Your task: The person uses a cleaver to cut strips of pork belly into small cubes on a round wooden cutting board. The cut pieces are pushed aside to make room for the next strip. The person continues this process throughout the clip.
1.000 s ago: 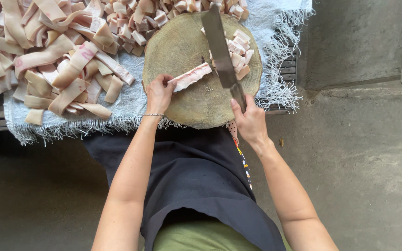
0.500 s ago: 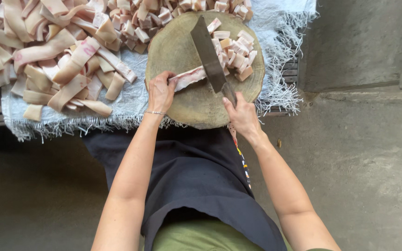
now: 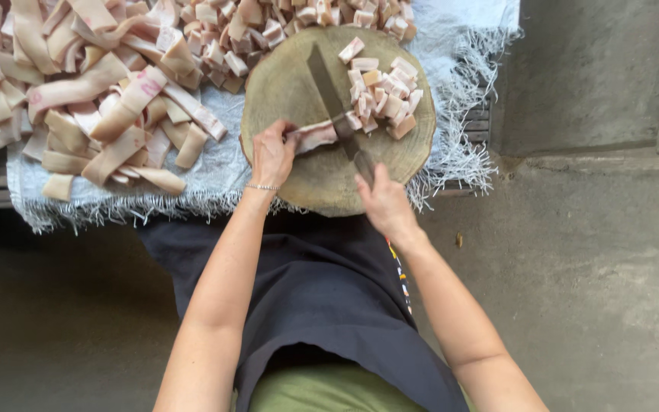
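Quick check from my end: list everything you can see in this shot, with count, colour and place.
Chopping block: one, round, tan wood, centre of the cloth.
Cleaver: one, dark blade, lying diagonally across the block.
Meat strip: one, pale pink, on the block under the blade.
Cut cubes: a small heap, pink and cream, right part of the block.
Long strips: a large pile, pink and cream, on the cloth to the left.
More cubes: a heap beyond the block, top edge.
Cloth: one, light blue, frayed fringe.
Floor: grey concrete.
Apron: dark, over the lap.
Left hand: holds the strip.
Right hand: grips the cleaver handle.
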